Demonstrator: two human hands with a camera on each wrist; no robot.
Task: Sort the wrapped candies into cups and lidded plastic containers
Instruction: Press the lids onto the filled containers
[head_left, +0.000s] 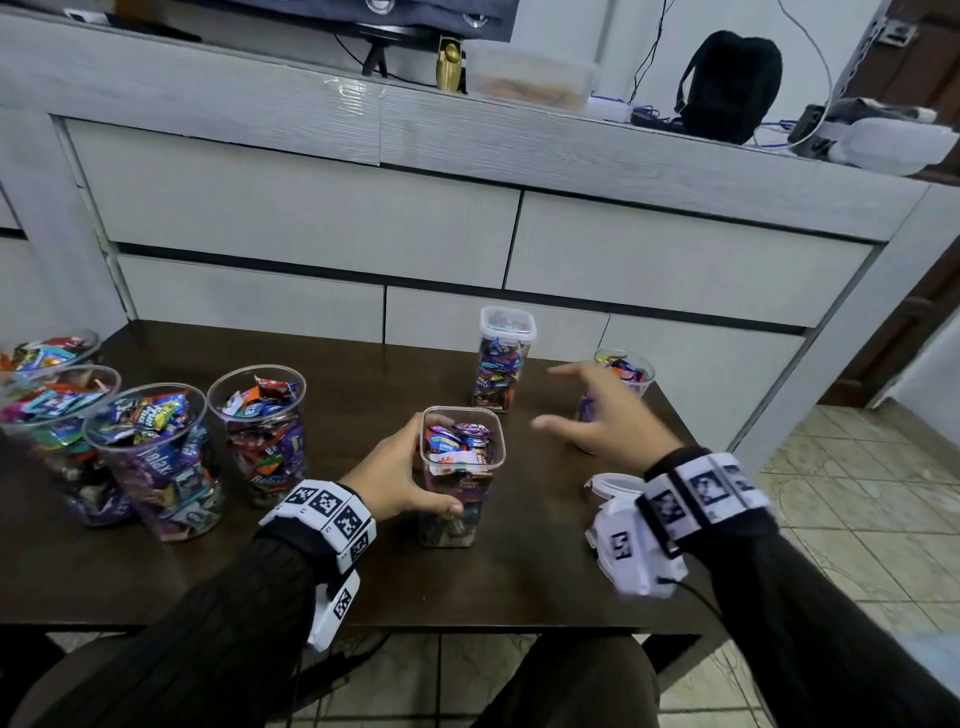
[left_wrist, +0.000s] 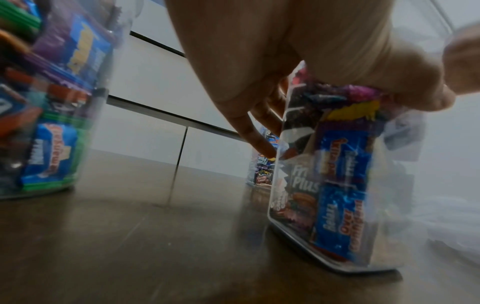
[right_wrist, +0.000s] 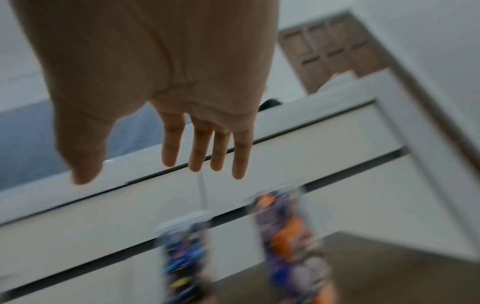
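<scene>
Centrally on the dark brown wooden worktop (head_left: 363, 582), an open square clear plastic container (head_left: 462, 475) packed with wrapped candies (head_left: 457, 441) is gripped by the left hand (head_left: 402, 470), the fingers (left_wrist: 259, 142) curled round its far side and the thumb laid on its near side. The right hand (head_left: 605, 410) is held in the air over the right part of the worktop, its fingers (right_wrist: 197, 148) straight and apart, with nothing held. Bare worktop is seen between the open container and the near edge, and between it and the cups on the left. A white plastic lid (head_left: 613, 486) lies on the worktop near its right edge, just right of the gripped container and partly hidden by the right wrist.

Farther back, a tall lidded clear plastic container (head_left: 503, 358) filled with candies stands near the far edge, and a round clear plastic cup (head_left: 626, 374) of candies stands at the far right corner, partly hidden behind the right hand. On the left, four round clear plastic cups (head_left: 156, 457) heaped with candies are clustered up to the left edge of the worktop. Beyond the far edge, a grey drawer cabinet (head_left: 311, 218) is seen close against the worktop.
</scene>
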